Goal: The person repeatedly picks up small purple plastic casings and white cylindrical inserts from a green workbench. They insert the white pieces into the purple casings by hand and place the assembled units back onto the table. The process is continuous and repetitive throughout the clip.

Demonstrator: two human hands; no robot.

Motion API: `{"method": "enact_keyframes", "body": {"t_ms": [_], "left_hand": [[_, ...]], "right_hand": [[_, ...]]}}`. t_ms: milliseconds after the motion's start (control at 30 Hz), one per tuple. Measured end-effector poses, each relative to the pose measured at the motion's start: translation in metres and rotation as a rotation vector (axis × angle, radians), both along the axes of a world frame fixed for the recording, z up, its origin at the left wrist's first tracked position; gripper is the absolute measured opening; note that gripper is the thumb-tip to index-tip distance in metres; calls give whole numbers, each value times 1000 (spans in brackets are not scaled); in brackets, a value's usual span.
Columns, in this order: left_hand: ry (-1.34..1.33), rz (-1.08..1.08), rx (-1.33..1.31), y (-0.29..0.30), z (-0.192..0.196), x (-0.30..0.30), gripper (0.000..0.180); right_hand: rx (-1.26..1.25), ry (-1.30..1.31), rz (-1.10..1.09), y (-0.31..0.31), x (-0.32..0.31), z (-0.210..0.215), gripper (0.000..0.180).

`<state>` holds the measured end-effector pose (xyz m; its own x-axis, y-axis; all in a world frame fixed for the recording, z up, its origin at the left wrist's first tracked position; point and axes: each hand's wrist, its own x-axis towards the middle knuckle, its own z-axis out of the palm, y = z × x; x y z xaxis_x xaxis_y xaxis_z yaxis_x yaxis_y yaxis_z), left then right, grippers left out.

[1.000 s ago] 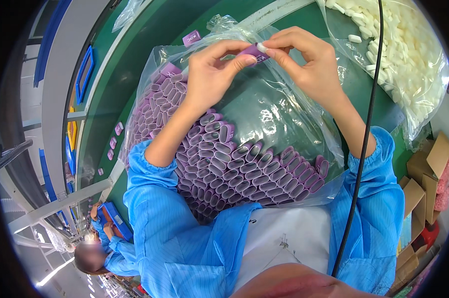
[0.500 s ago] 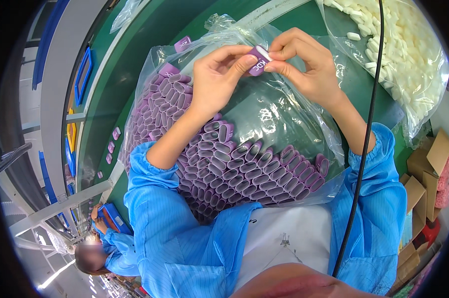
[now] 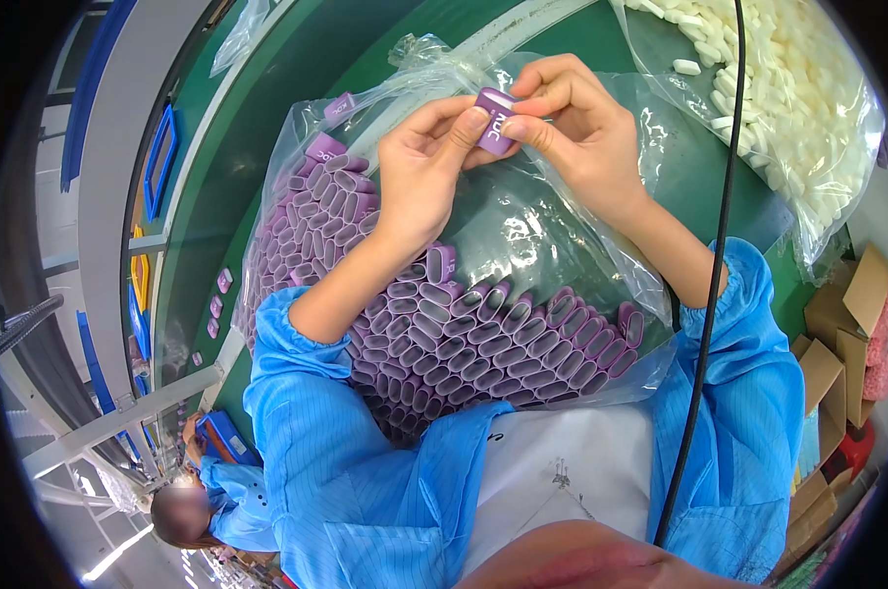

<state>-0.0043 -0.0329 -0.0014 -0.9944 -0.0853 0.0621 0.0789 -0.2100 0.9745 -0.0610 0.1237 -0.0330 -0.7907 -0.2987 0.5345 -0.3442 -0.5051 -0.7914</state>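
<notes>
One purple sleeve, a short oval plastic tube, is pinched between two hands above the big clear bag. The left hand grips its lower left edge with thumb and forefinger, its fingers curled tight on the piece; the right hand grasps the upper right end from above in the same way. Both hands are therefore closed on that single sleeve, which sits over the bag's upper middle.

The bag holds purple sleeves too many to count, stacked in rows with their open ends showing, dozens at least. One loose purple sleeve lies just beyond the bag's upper left corner. Right of the bag stands one second clear bag packed with small white oblong pieces, also beyond counting. One black cable hangs down across the right sleeve of the blue smock.

The bag lies on a green tabletop. Left of the bag, four or so small purple pieces dot the tabletop's edge, beside a grey rail. Brown cardboard boxes stack up right of the bag. Below and left of the bag another person in blue bends over work.
</notes>
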Motion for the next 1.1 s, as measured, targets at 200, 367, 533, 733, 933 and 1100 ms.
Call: {"method": "enact_keyframes", "body": {"t_ms": [200, 367, 533, 733, 933, 1100], "left_hand": [[-64, 32, -115, -17, 8, -16, 24], [71, 126, -1078, -156, 8, -109, 33], [-42, 45, -1471, -182, -20, -147, 34], [109, -71, -1614, -146, 41, -69, 35], [-378, -395, -1595, -141, 54, -17, 26], [-121, -53, -1192, -102, 54, -15, 27]], "right_hand": [[181, -84, 75, 15, -17, 13, 12], [738, 438, -558, 98, -100, 9, 31], [1347, 279, -544, 156, -120, -15, 23], [1386, 141, -546, 139, -106, -2, 16], [1303, 334, -763, 123, -108, -12, 21], [525, 51, -458, 75, -73, 13, 18]]}}
